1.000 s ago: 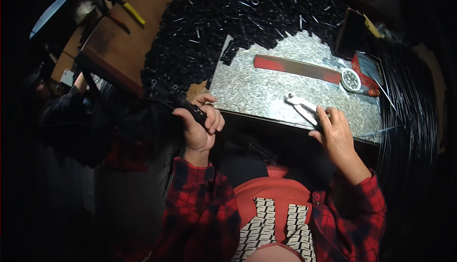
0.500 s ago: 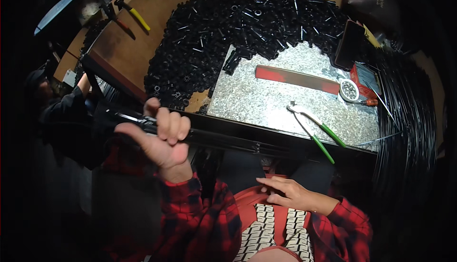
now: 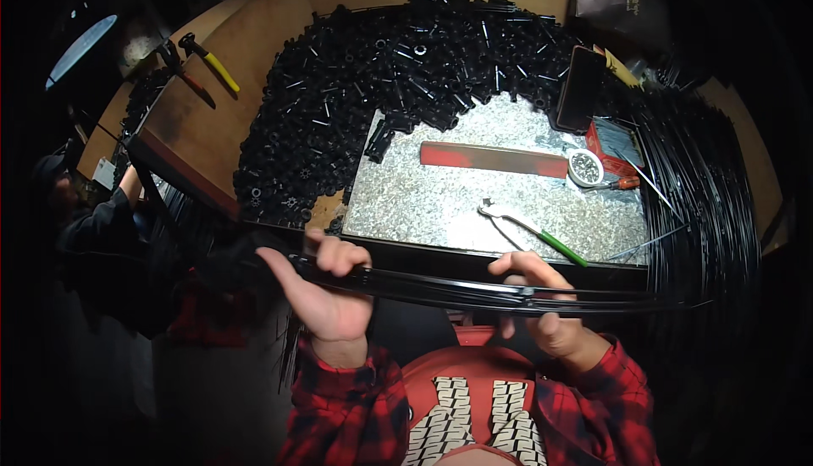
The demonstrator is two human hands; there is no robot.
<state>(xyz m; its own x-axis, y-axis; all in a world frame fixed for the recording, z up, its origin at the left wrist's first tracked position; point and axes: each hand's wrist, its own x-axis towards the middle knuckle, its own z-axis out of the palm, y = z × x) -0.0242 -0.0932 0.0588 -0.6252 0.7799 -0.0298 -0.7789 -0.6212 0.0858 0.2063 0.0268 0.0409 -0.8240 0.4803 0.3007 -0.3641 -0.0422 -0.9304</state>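
My left hand (image 3: 326, 292) and my right hand (image 3: 538, 301) both grip a bundle of long thin black rods (image 3: 440, 286), held level across my lap in front of the table edge. The bundle runs from a dark mass at the left to a big coil of black rods (image 3: 703, 204) at the right. Beyond my hands lies a speckled metal plate (image 3: 423, 212) with green-handled pliers (image 3: 529, 229) and a red flat bar (image 3: 494, 159) on it.
A large heap of small black plastic parts (image 3: 381, 85) covers the wooden table (image 3: 254, 51) behind the plate. A small round tin (image 3: 585, 166), a red box (image 3: 611, 140) and a dark upright block (image 3: 579, 89) stand at the right. Yellow-handled pliers (image 3: 210, 60) lie far left. Another person (image 3: 93, 220) sits at left.
My right hand has come up from my lap and closed on the rod bundle. My left hand has moved right, and the bundle now stretches across in front of me.
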